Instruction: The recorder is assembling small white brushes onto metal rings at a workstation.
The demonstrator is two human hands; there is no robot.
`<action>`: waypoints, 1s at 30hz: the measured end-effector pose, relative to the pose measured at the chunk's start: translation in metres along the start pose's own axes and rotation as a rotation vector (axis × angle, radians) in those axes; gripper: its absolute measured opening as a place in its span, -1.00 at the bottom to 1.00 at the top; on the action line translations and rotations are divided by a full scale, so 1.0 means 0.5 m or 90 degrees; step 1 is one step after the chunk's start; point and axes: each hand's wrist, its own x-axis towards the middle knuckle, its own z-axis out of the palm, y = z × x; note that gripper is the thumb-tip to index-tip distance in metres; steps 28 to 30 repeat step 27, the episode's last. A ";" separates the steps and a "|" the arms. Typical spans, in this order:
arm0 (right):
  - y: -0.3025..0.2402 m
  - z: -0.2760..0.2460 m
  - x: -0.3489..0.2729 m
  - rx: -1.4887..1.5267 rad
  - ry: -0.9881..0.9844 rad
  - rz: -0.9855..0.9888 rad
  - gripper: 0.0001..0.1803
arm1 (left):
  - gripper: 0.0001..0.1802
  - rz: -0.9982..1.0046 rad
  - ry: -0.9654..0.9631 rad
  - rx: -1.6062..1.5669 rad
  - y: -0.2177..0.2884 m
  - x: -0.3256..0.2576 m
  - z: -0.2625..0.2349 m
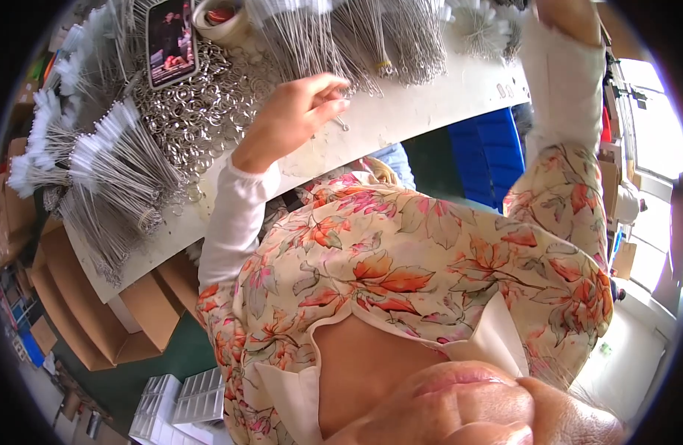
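Note:
My left hand (297, 111) is over the table's near part, thumb and fingers pinched together. A small wire loop (344, 126) sticks out below the fingertips; it looks like the handle end of a thin wire-handled brush, the rest hidden by the fingers. Just beyond lie bundles of wire-handled brushes (300, 44), white bristles away from me and looped ends toward me. Left of this hand spreads a heap of metal split rings (204, 104). My right hand (571, 18) reaches to the far right, cut off by the upper picture edge, its fingers out of sight.
On the ring heap lies a phone (172, 44) with its screen lit, beside a roll of tape (221, 21). More brush bundles (123, 167) cover the table's left end. Cardboard boxes (111, 304) stand below the left edge; a blue crate (489, 156) is below the right side.

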 end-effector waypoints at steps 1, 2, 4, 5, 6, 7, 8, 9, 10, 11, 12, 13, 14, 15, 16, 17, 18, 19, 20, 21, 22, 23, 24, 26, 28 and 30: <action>-0.004 0.079 -0.032 -0.157 -0.044 0.159 -0.54 | -0.67 -0.038 0.009 -0.002 -0.003 -0.017 0.002; 0.058 0.163 -0.023 -0.210 -0.050 0.062 -0.76 | -0.67 -0.080 0.044 -0.008 -0.016 -0.060 0.009; 0.112 0.312 -0.084 -0.486 -0.033 -0.002 -0.88 | -0.70 -0.195 0.043 -0.161 -0.011 -0.085 0.025; 0.112 0.384 -0.114 -0.702 -0.038 -0.012 -0.91 | -0.70 -0.198 0.031 -0.159 -0.005 -0.092 0.038; 0.140 0.469 -0.132 -0.715 0.039 -0.072 -0.93 | -0.70 -0.208 0.037 -0.169 -0.003 -0.101 0.053; 0.162 0.520 -0.139 -0.727 0.119 -0.134 -0.92 | -0.69 -0.219 0.047 -0.178 -0.001 -0.109 0.065; 0.151 0.534 -0.122 -0.578 0.115 -0.072 -0.94 | -0.68 -0.215 0.081 -0.194 -0.002 -0.119 0.080; 0.131 0.549 -0.097 -0.426 0.105 -0.023 -0.96 | -0.68 -0.226 0.097 -0.191 -0.001 -0.128 0.093; 0.107 0.541 -0.080 -0.106 0.087 0.033 -0.94 | -0.67 -0.176 0.161 -0.121 0.005 -0.143 0.106; 0.096 0.534 -0.072 0.093 0.075 0.014 -0.92 | -0.65 -0.127 0.224 -0.048 0.010 -0.154 0.119; 0.087 0.536 -0.069 0.228 0.089 -0.008 -0.92 | -0.63 -0.054 0.257 0.060 0.012 -0.155 0.124; 0.075 0.540 -0.061 0.368 0.095 -0.036 -0.91 | -0.63 -0.072 0.262 0.069 0.015 -0.165 0.125; 0.064 0.535 -0.057 0.381 0.089 -0.049 -0.91 | -0.65 0.013 0.284 0.115 0.018 -0.174 0.124; 0.060 0.524 -0.059 0.516 -0.020 0.035 -0.88 | -0.66 0.102 0.303 0.160 0.019 -0.180 0.125; 0.058 0.519 -0.060 0.643 -0.134 0.123 -0.85 | -0.70 0.153 0.327 0.207 0.019 -0.185 0.123; 0.058 0.522 -0.061 0.649 -0.141 0.116 -0.85 | -0.70 0.143 0.329 0.213 0.021 -0.192 0.122; 0.060 0.522 -0.063 0.714 -0.177 0.118 -0.82 | -0.71 0.177 0.322 0.207 0.027 -0.195 0.123; 0.062 0.522 -0.066 0.776 -0.212 0.121 -0.78 | -0.71 0.214 0.315 0.201 0.030 -0.196 0.126; 0.062 0.523 -0.070 0.812 -0.221 0.117 -0.77 | -0.72 0.249 0.327 0.179 0.030 -0.188 0.131; 0.066 0.526 -0.074 0.815 -0.226 0.114 -0.77 | -0.72 0.244 0.329 0.181 0.033 -0.183 0.133; 0.071 0.529 -0.079 0.861 -0.275 0.118 -0.77 | -0.72 0.261 0.301 0.148 0.035 -0.179 0.134; 0.076 0.531 -0.083 0.907 -0.324 0.123 -0.78 | -0.73 0.278 0.273 0.115 0.036 -0.172 0.137; 0.074 0.530 -0.090 0.922 -0.334 0.152 -0.79 | -0.73 0.264 0.287 0.052 0.031 -0.163 0.149; 0.090 0.548 -0.098 0.967 -0.319 0.152 -0.80 | -0.70 0.269 0.264 0.050 0.015 -0.157 0.151; 0.099 0.569 -0.106 1.010 -0.300 0.151 -0.79 | -0.67 0.277 0.240 0.048 0.007 -0.154 0.151; 0.099 0.569 -0.106 1.010 -0.300 0.151 -0.79 | -0.67 0.277 0.240 0.048 0.007 -0.154 0.151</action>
